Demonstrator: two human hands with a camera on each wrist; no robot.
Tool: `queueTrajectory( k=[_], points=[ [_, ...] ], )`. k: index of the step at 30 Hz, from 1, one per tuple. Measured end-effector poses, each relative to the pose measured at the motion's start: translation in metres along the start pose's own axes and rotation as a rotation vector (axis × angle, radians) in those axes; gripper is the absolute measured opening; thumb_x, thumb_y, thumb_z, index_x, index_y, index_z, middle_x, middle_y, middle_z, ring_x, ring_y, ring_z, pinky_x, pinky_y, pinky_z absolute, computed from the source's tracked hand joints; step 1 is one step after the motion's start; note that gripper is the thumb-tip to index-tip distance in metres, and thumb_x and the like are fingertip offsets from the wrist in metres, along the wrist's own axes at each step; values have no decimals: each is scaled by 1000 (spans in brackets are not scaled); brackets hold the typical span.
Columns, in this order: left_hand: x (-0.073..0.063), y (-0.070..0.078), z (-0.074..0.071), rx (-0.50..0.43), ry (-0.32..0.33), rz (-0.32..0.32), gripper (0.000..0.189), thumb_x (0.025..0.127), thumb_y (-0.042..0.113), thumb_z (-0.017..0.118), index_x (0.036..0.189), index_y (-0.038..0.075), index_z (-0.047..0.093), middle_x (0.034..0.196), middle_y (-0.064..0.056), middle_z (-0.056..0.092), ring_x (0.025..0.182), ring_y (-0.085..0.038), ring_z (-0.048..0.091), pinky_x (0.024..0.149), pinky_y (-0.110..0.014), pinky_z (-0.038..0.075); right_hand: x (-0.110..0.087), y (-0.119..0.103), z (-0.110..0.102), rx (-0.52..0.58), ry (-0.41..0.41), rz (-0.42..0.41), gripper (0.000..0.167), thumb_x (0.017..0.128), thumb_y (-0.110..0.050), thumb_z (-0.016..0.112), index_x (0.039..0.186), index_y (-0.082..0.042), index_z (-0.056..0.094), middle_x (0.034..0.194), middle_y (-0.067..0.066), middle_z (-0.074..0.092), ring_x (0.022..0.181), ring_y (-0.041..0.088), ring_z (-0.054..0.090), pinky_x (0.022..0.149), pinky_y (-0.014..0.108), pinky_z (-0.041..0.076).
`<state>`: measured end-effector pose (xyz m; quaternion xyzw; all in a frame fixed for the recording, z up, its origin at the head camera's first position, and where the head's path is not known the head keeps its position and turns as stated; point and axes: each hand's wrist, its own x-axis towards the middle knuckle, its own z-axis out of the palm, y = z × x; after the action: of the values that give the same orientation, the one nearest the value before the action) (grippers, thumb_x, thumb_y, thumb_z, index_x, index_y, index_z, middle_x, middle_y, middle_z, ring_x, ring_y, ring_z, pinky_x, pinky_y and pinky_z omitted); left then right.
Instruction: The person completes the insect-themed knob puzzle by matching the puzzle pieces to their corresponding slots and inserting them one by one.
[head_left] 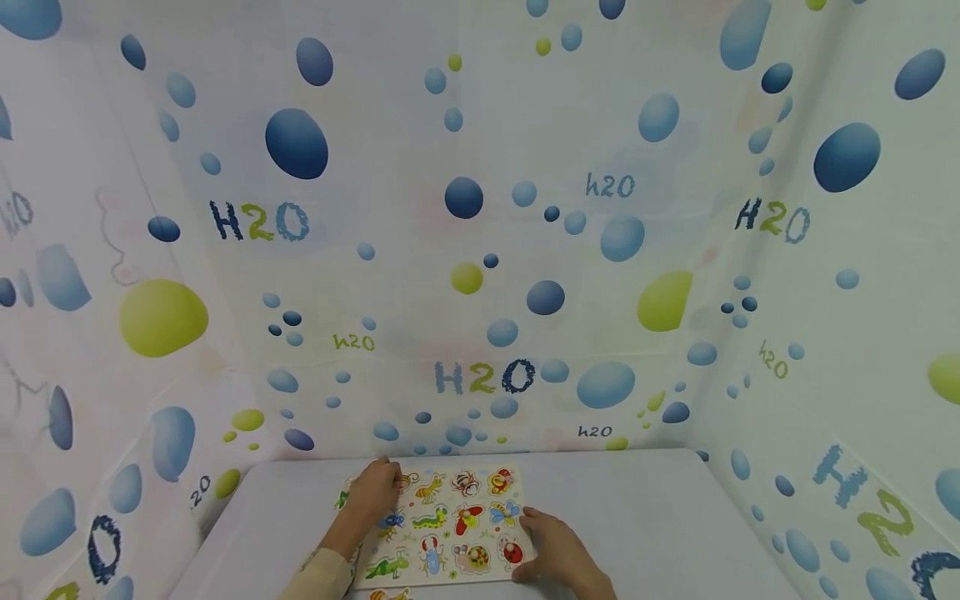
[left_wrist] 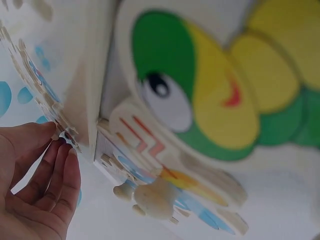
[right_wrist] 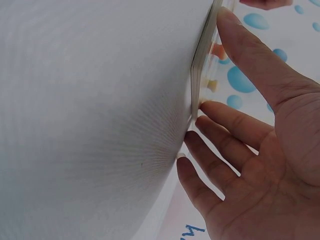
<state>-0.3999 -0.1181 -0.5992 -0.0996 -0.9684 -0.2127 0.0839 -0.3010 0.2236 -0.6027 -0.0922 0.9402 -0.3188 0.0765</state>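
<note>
A wooden puzzle board [head_left: 450, 546] with colourful insect pictures lies flat on the table. My left hand [head_left: 372, 493] reaches over its far left corner; in the left wrist view, thumb and fingertips of the left hand [left_wrist: 42, 172] pinch a small puzzle piece [left_wrist: 64, 134] at the board, mostly hidden by them. My right hand [head_left: 558, 550] rests against the board's right edge. Thumb and fingers of the right hand [right_wrist: 260, 165] are spread along the board's side [right_wrist: 200, 70] in the right wrist view, nearly straight.
A green piece [head_left: 342, 498] shows left of the board, behind the left wrist. At the near edge lies a yellow-orange piece [head_left: 390, 594]. A large green-and-yellow caterpillar piece [left_wrist: 200, 85] and a wooden knob [left_wrist: 155, 199] fill the left wrist view. Bubble-printed curtains [head_left: 465, 333] enclose the white table [head_left: 637, 517].
</note>
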Motion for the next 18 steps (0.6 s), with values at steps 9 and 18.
queueTrajectory(
  k=[9,18],
  points=[
    [-2,-1,-3,-28,3,22,9,94,-1,72,89,6,71,84,1,52,75,-15,49,71,-37,52,1,2,-2,22,-6,-2,85,64,-30,101,136,0,66,152,17,55,141,48,46,115,67,35],
    [-2,-1,-7,-25,-44,39,8,93,-1,73,91,7,74,87,1,62,78,-16,55,77,-44,57,2,5,0,30,-8,-5,84,64,-29,101,135,0,67,152,17,55,140,49,46,115,68,34]
  ],
)
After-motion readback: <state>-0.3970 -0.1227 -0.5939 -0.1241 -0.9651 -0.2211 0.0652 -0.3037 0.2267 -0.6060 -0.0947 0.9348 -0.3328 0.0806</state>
